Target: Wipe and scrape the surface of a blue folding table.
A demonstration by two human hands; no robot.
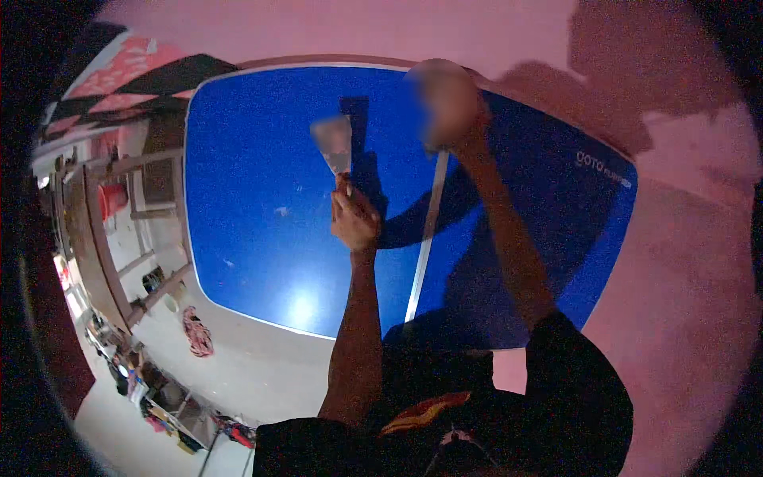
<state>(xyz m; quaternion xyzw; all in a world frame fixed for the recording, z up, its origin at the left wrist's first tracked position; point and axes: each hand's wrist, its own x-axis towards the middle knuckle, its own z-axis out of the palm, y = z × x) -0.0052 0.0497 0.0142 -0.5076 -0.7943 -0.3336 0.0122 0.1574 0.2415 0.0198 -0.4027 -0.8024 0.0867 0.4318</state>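
My left hand (354, 219) is closed round the handle of a putty knife (332, 143). Its wide metal blade points away from me, above the left half of a blue tabletop (262, 183) with rounded corners and a pale rim. Toward the far edge, near a pale stripe (426, 246) across the top, is my right hand (467, 119). A blurred patch covers its fingers, so whether it holds anything cannot be made out. Shadows of the hand and blade fall on the blue surface beside the putty knife.
A pink wall (334, 32) borders the tabletop's far side. At left stand a wooden frame (99, 238) and a red container (113, 201). A crumpled patterned cloth (197, 332) lies on the pale floor (254, 354). Cluttered shelves (171, 397) are at lower left.
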